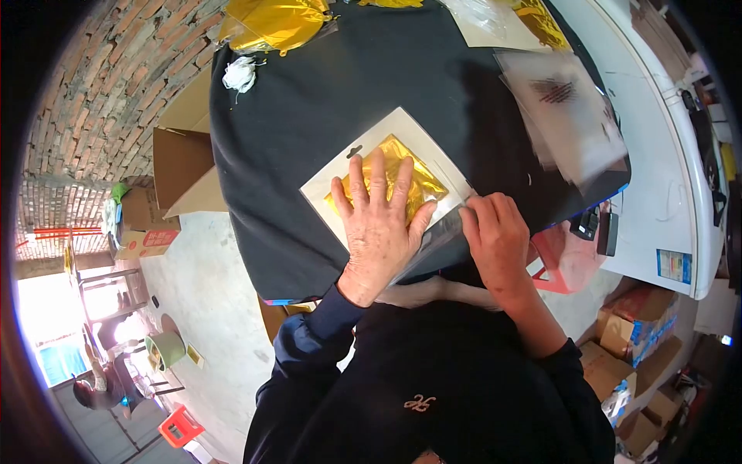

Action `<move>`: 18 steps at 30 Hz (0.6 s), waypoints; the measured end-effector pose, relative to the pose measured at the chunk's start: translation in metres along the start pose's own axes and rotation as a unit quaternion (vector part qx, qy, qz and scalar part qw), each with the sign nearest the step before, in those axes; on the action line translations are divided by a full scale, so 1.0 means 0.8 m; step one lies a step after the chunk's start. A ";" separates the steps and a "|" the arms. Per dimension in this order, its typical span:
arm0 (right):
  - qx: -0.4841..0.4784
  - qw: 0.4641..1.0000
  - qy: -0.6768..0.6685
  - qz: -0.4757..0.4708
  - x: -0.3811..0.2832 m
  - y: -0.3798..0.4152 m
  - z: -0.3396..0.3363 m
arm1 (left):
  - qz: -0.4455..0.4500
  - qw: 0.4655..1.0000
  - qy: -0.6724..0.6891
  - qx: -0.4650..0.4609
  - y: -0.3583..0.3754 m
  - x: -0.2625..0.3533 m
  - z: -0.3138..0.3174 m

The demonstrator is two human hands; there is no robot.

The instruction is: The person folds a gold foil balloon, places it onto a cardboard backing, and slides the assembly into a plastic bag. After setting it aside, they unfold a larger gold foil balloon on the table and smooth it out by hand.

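Observation:
On the dark cloth lies a white card with a hang slot (331,179), with shiny gold foil (423,182) folded on it, seemingly inside a clear plastic bag. My left hand (376,228) is laid flat across the foil, its fingers spread. At the card's near right corner, my right hand (498,236) has its fingers pinched together on the edge of the clear plastic bag (439,233). The bag's loose flap stretches from there along the card's near side. Part of the foil is hidden under my left hand.
Clear plastic bags (568,116) are stacked on the right of the table. Gold foil packets (278,23) and a bundle of white string (239,74) lie at the far left. Cardboard boxes (185,166) stand beside the table. Another person (97,390) sits at the lower left.

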State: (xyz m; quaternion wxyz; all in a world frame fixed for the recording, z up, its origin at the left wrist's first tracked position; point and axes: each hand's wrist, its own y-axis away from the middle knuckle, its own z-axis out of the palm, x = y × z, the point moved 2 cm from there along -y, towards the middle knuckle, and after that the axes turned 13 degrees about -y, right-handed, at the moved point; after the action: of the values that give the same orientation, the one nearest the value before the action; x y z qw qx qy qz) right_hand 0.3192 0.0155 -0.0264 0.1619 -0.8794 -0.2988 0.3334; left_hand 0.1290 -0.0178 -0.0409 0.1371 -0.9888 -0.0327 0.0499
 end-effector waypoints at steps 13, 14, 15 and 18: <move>0.035 0.999 -0.008 -0.012 0.004 -0.004 0.009 | 0.010 0.999 0.044 0.011 0.003 0.002 -0.006; 0.037 0.999 -0.009 -0.013 0.005 -0.004 0.009 | 0.010 0.999 0.039 0.010 0.003 0.002 -0.006; 0.038 0.999 -0.010 -0.015 0.005 -0.004 0.008 | 0.010 0.999 0.033 0.010 0.003 0.002 -0.005; 0.040 0.999 -0.020 -0.020 0.005 -0.006 0.009 | 0.007 1.000 0.026 0.011 0.004 0.003 -0.004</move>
State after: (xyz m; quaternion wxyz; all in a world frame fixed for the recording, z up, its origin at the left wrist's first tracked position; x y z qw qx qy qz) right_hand 0.3147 0.0221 -0.0308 0.1971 -0.8594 -0.3059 0.3591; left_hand 0.1316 -0.0214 -0.0388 0.1483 -0.9884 -0.0213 0.0255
